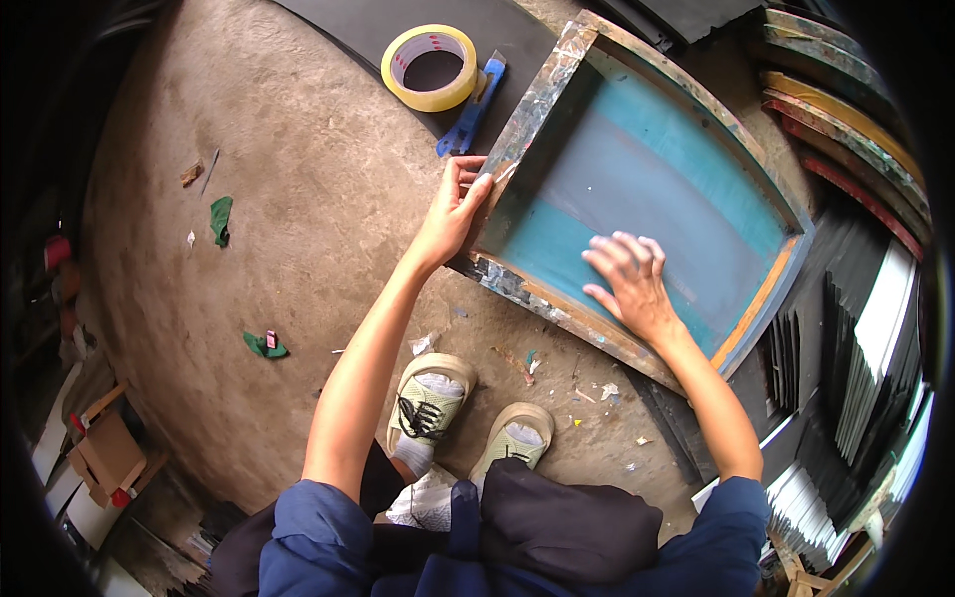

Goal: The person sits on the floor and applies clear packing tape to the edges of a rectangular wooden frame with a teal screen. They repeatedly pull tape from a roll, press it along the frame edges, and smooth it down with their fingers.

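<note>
A screen-printing frame [519, 104] with paint-stained wooden sides lies tilted in front of me, its mesh [582, 169] blue and grey. My left hand [450, 221] grips the frame's left side, with the thumb on the near face and the fingers curled around the wood. Over the lower part of the mesh, my right hand [637, 291] has its fingers spread and slightly blurred. It holds nothing; whether it touches the mesh I cannot tell. Just beyond my left hand are a blue utility knife [470, 117] and a roll of yellowish tape [436, 101].
Tape and knife rest on a dark board [343, 25]. Several stacked frames [846, 114] stand at the far right, above dark sheets [831, 328]. Green scraps [220, 217] litter the concrete floor [249, 109]. A cardboard box [111, 448] sits at the left. My shoes [428, 403] are below the frame.
</note>
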The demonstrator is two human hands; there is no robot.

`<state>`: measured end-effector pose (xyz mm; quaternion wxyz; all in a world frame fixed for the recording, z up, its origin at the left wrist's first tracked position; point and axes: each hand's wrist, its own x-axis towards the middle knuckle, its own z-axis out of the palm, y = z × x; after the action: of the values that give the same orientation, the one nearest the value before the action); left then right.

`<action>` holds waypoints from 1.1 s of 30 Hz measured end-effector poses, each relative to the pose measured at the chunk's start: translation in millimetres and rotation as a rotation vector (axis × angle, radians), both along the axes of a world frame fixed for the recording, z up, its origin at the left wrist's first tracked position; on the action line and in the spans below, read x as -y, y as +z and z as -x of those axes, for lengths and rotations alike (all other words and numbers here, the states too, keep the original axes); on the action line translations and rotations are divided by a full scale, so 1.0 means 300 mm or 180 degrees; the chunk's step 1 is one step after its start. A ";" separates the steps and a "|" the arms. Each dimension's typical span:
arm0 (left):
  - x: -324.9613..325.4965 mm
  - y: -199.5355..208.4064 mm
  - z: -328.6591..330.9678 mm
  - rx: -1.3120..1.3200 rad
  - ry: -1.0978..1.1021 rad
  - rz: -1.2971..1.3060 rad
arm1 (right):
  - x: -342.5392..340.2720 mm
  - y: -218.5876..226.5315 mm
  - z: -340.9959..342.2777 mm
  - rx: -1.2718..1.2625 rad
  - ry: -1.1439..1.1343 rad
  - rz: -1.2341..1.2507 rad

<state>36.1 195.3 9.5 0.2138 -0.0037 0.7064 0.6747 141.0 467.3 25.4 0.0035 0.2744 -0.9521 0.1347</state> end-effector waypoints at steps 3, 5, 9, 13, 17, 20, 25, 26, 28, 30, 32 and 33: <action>0.009 -0.005 0.002 -0.0083 0.0004 0.0025 | -0.039 0.025 -0.007 -0.0378 0.1151 -0.0656; 0.003 -0.002 0.005 -0.0071 -0.0009 0.0011 | -0.035 0.029 0.008 -0.0435 0.1375 -0.0926; 0.000 -0.001 0.004 0.0047 0.0015 -0.0053 | 0.053 -0.019 0.075 -0.0521 0.1446 -0.0735; 0.007 -0.015 0.004 0.0015 -0.0122 -0.0041 | 0.168 -0.048 0.150 -0.0621 0.1422 -0.0542; 0.000 -0.019 0.001 -0.0037 -0.0092 -0.0030 | 0.230 -0.064 0.196 -0.0477 0.1404 -0.0557; 0.006 -0.019 0.002 -0.0003 0.0072 -0.0105 | 0.239 -0.051 0.192 -0.0329 0.1364 -0.0609; 0.007 -0.004 0.002 0.0026 -0.0001 -0.0140 | 0.173 -0.034 0.164 -0.0694 0.1386 -0.0369; 0.006 -0.004 0.003 0.0020 0.0000 -0.0136 | 0.155 -0.032 0.153 -0.0737 0.1400 -0.0346; 0.008 -0.005 0.003 0.0066 0.0007 -0.0102 | 0.158 -0.035 0.153 -0.0693 0.1403 -0.0392; 0.003 -0.007 0.006 0.0086 0.0000 -0.0116 | 0.181 -0.031 0.161 -0.0569 0.1364 -0.0387; -0.001 -0.011 0.008 0.0079 -0.0015 -0.0166 | 0.208 -0.033 0.178 -0.0370 0.1331 -0.0360; -0.004 -0.012 0.006 0.0069 -0.0020 -0.0185 | 0.216 -0.030 0.182 -0.0271 0.1312 -0.0348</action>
<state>34.2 196.3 5.9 0.2236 -0.0026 0.6842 0.6942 86.5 402.5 16.4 0.0012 0.4685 -0.8808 0.0690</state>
